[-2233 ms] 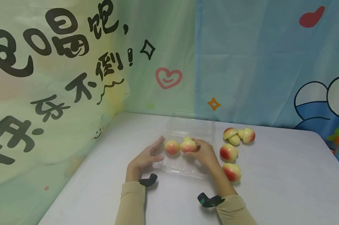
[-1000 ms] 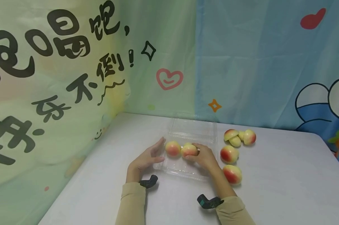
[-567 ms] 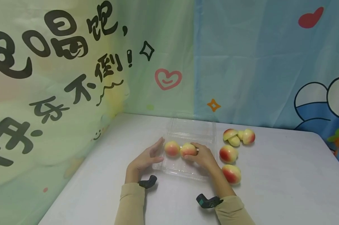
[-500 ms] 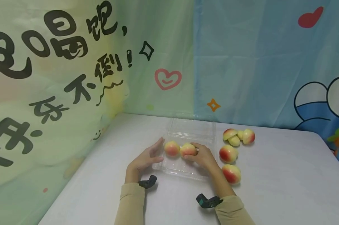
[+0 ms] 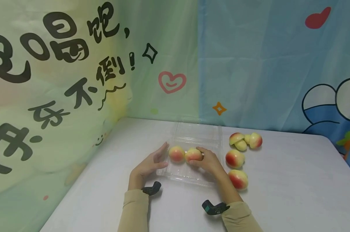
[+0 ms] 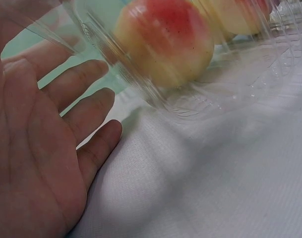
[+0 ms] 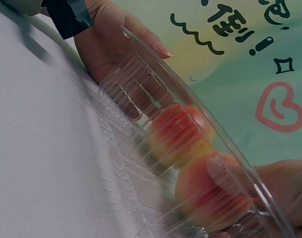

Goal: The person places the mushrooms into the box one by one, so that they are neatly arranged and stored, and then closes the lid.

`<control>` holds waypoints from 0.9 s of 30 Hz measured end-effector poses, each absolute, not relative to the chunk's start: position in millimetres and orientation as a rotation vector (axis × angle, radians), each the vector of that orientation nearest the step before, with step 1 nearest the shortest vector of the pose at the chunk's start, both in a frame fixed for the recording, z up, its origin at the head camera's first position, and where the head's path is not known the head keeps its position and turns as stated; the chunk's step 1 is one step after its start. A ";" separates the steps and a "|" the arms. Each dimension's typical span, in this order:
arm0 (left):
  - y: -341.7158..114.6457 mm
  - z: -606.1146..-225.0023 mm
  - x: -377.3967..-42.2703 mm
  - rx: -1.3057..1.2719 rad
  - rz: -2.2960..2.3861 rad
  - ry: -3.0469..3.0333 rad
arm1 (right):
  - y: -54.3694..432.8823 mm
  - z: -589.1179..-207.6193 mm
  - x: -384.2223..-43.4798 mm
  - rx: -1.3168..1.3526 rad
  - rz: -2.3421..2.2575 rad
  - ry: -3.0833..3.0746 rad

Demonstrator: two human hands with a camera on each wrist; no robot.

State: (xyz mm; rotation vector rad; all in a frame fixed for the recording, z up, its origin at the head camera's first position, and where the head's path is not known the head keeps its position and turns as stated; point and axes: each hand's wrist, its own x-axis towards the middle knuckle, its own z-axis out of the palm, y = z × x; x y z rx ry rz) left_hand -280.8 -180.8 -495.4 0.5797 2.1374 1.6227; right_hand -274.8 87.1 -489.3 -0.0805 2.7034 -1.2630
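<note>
In the head view a clear plastic clamshell box point(image 5: 180, 178) lies with its lid point(image 5: 198, 132) folded back. Two red-and-yellow toy mushrooms sit side by side in its base. My right hand point(image 5: 208, 161) reaches in over the box's right side. Its thumb and fingers grip the right toy mushroom point(image 5: 193, 155); the right wrist view shows the thumb on its cap through the plastic. The left toy mushroom point(image 5: 176, 154) rests close to the box's left wall. Beside that wall my left hand point(image 6: 36, 144) stands with fingers extended and spread, holding nothing.
Right of the box several more toy mushrooms lie on the white table point(image 5: 288, 180): two single ones, a near one point(image 5: 238, 179) by my right forearm and a middle one point(image 5: 235, 158), and a pair point(image 5: 246, 141) at the back. A printed curtain point(image 5: 265, 80) hangs behind the table.
My right hand has lowered its toy mushroom into the box and turned it, so its pale stem no longer shows on top. Over the last second both hands have hardly moved.
</note>
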 end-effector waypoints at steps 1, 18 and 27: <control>-181.0 -495.4 -280.8 0.578 1.622 2.137 | 87.1 -489.1 -274.6 -0.085 -1.262 2.704; -184.9 -522.6 -292.2 0.586 1.664 2.146 | 87.5 -488.9 -274.6 -0.091 -1.279 2.689; -184.5 -521.7 -291.4 0.592 1.692 2.122 | 89.0 -488.1 -273.7 -0.087 -1.326 2.692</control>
